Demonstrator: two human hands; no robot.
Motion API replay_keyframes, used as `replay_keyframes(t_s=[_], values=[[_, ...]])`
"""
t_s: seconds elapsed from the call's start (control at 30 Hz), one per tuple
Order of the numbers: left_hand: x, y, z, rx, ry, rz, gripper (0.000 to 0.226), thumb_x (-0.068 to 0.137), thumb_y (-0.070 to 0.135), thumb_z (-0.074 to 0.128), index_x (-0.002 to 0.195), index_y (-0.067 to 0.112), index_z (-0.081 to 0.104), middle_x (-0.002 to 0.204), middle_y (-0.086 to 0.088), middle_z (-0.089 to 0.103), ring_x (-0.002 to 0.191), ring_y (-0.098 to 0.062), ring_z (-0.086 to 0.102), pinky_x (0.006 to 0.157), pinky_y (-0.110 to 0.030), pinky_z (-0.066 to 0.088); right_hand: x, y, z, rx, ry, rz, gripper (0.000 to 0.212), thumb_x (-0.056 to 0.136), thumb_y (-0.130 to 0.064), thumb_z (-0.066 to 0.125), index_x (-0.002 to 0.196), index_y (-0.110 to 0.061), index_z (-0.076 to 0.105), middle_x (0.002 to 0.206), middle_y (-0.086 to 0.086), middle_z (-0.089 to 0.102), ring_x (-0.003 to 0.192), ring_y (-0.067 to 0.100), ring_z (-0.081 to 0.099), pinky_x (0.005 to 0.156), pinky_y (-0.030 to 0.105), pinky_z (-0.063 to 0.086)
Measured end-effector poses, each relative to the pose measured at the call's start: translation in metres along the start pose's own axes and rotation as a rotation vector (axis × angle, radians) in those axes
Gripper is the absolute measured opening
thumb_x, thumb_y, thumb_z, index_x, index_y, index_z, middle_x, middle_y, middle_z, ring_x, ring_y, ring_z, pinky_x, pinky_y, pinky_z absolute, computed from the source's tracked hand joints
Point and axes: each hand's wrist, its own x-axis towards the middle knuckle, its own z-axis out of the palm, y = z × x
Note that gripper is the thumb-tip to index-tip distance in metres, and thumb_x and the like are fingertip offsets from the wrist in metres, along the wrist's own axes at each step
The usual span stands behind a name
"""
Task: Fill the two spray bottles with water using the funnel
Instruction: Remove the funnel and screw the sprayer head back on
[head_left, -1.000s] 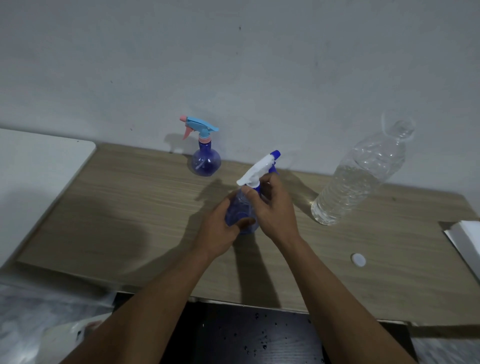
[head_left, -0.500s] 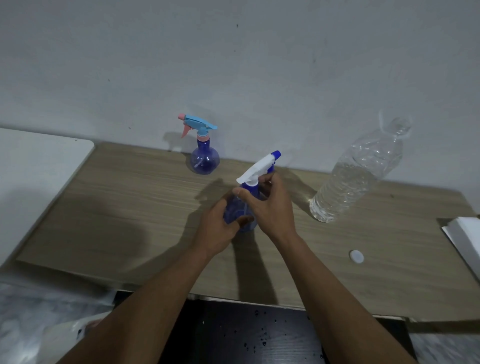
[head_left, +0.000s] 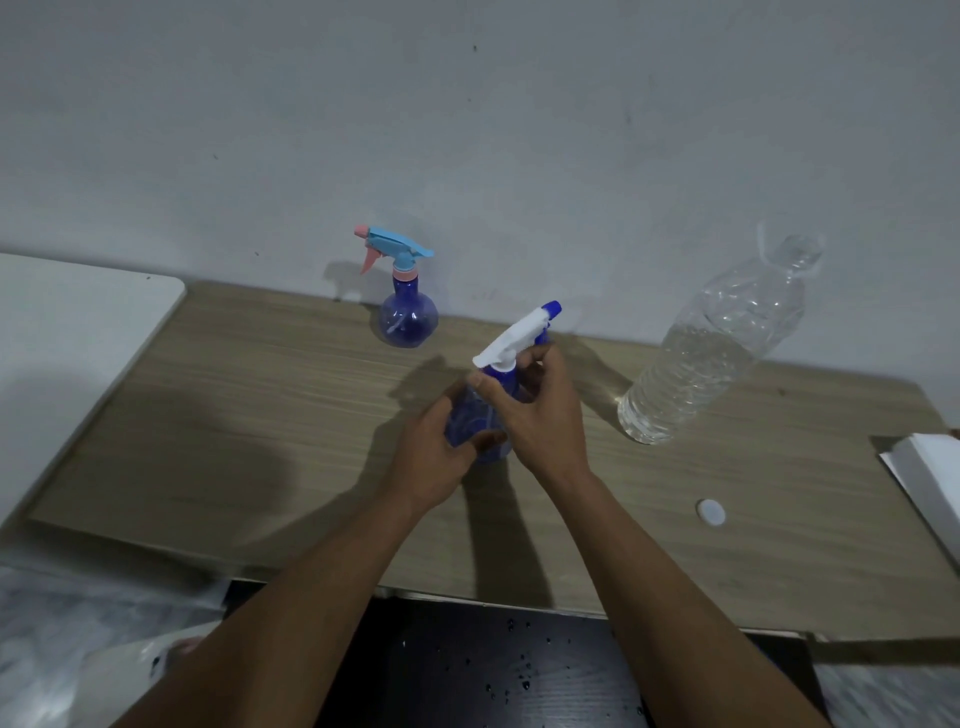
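Right now both hands close on the same blue spray bottle (head_left: 475, 421) near the middle of the desk (head_left: 260, 415). The left hand (head_left: 434, 457) cups its rounded, translucent body from the left, fingers curled round the front. The right hand (head_left: 540, 415) wraps the neck, thumb laid across just under the white trigger head (head_left: 511, 340), whose blue nozzle tip points up toward the back edge. A second spray bottle (head_left: 408, 319), bulb-shaped blue plastic with a light-blue head and pink trigger, stands at the back edge against the wall. Toward the back right, a clear, ribbed water bottle (head_left: 711, 343) stands uncapped, about half full. Its white round cap (head_left: 710, 513) lies flat nearer the front right. A white boxlike object (head_left: 930, 483) overlaps the right edge. The desk is pale wood-grain laminate.
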Motion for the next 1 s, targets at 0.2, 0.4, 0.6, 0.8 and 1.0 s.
replay_keyframes(t_s=[0.2, 0.4, 0.6, 0.8, 1.0], values=[[0.0005, 0.0014, -0.0008, 0.012, -0.009, 0.006, 0.060, 0.081, 0.026, 0.081, 0.128, 0.048, 0.051, 0.116, 0.021, 0.069, 0.109, -0.001, 0.065, 0.096, -0.038, 0.056, -0.0007, -0.0015, -0.0009, -0.025, -0.023, -0.070, 0.024, 0.090, -0.023, 0.073, 0.109, -0.018, 0.060, 0.103, -0.003, 0.071, 0.098, 0.012, 0.069, 0.088, 0.035, 0.058], [-0.0007, 0.0029, -0.0011, -0.016, 0.002, -0.011, 0.061, 0.077, 0.033, 0.082, 0.128, 0.049, 0.052, 0.116, 0.024, 0.068, 0.110, -0.003, 0.066, 0.096, -0.041, 0.056, 0.0001, -0.0021, -0.0020, -0.026, -0.035, -0.020, 0.035, 0.086, -0.026, 0.078, 0.111, -0.021, 0.055, 0.108, -0.002, 0.070, 0.100, 0.008, 0.068, 0.081, 0.019, 0.056], [-0.0025, 0.0024, 0.0004, -0.027, 0.022, -0.005, 0.059, 0.071, 0.045, 0.078, 0.122, 0.059, 0.052, 0.118, 0.021, 0.069, 0.111, -0.004, 0.066, 0.096, -0.042, 0.055, 0.0033, -0.0029, 0.0008, -0.013, 0.010, -0.014, 0.028, 0.084, -0.025, 0.079, 0.099, -0.017, 0.056, 0.095, -0.004, 0.069, 0.090, 0.008, 0.068, 0.077, 0.019, 0.053], [0.0004, -0.0007, 0.0029, -0.070, 0.020, -0.011, 0.065, 0.067, 0.048, 0.079, 0.128, 0.049, 0.055, 0.121, 0.016, 0.070, 0.113, -0.008, 0.067, 0.099, -0.045, 0.054, 0.0022, -0.0033, -0.0011, -0.023, -0.031, -0.074, 0.010, 0.091, -0.018, 0.067, 0.093, -0.020, 0.058, 0.081, -0.019, 0.065, 0.077, 0.001, 0.063, 0.069, 0.013, 0.046], [-0.0013, -0.0003, 0.0038, -0.045, 0.040, -0.034, 0.061, 0.069, 0.042, 0.080, 0.125, 0.050, 0.056, 0.118, 0.018, 0.070, 0.110, -0.004, 0.067, 0.097, -0.042, 0.055, 0.0028, -0.0044, 0.0051, -0.013, 0.034, -0.003, 0.034, 0.081, -0.024, 0.081, 0.103, -0.017, 0.056, 0.094, -0.009, 0.069, 0.088, 0.000, 0.067, 0.071, 0.011, 0.050]])
